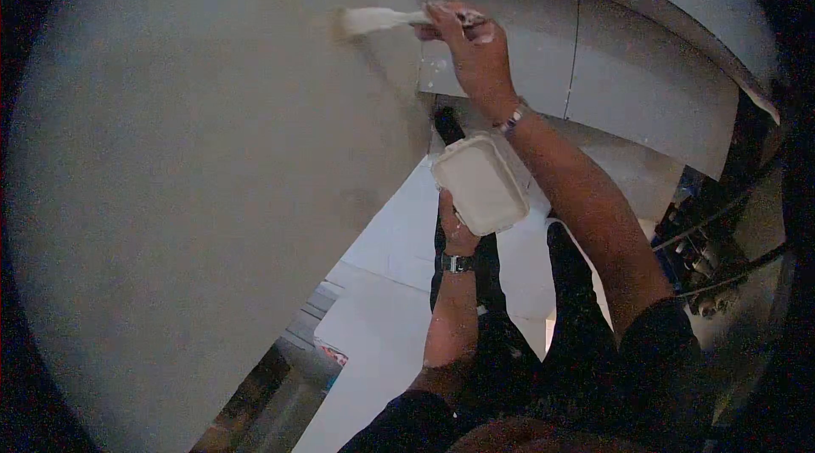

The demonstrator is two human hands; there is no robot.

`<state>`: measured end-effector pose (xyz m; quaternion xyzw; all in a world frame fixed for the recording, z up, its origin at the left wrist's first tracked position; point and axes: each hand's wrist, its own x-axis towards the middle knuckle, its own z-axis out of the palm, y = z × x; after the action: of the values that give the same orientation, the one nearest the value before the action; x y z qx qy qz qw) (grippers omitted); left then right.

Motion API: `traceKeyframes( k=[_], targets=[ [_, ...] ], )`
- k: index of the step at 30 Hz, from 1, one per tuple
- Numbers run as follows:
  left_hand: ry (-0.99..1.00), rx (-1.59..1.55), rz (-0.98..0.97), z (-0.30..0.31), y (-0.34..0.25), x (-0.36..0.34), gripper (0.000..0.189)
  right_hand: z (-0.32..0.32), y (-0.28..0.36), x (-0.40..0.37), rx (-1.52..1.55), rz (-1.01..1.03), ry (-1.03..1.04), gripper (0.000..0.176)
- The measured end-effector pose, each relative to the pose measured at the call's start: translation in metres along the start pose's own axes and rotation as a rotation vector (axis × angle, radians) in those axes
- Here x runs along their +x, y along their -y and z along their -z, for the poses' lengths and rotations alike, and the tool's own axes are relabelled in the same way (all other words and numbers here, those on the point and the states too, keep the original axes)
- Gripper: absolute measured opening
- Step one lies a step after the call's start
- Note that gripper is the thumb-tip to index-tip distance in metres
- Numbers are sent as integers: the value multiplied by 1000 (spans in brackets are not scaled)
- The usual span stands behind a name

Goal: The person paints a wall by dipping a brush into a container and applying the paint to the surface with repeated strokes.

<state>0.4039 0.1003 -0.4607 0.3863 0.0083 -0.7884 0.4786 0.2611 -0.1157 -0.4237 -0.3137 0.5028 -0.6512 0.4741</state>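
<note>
My right hand [471, 41] is closed around the handle of a paintbrush [378, 22], whose bristles lie against the wall [212, 156] at the upper left. A darker, damp-looking patch surrounds the bristle tips. White smears mark the fingers of this hand. Lower down, my left hand [458, 228] grips a rectangular paint tub [481, 184] from below and from its left side. The tub is filled with off-white paint and tilts a little. Part of the left hand is hidden beneath it.
Pale cabinet-like panels [505, 37] meet the wall at the upper right. White sheeting or boards [382, 232] lie below, around my legs. Cables [722, 224] and dark clutter [700, 283] are at the right. A dark strip [259, 381] runs along the lower left.
</note>
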Motion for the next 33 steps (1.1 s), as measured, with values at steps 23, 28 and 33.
traceKeyframes(
  k=[23, 28, 33],
  targets=[
    [29, 45, -83, 8, -6, 8, 65, -12, 26, -2, 196, -34, -63, 22],
    [50, -76, -49, -15, -12, 7, 56, 7, -13, -3, -60, -131, -284, 26],
    [-53, 129, -17, 30, -1, 16, 68, -28, 80, 0, -144, -128, -66, 27]
  ],
)
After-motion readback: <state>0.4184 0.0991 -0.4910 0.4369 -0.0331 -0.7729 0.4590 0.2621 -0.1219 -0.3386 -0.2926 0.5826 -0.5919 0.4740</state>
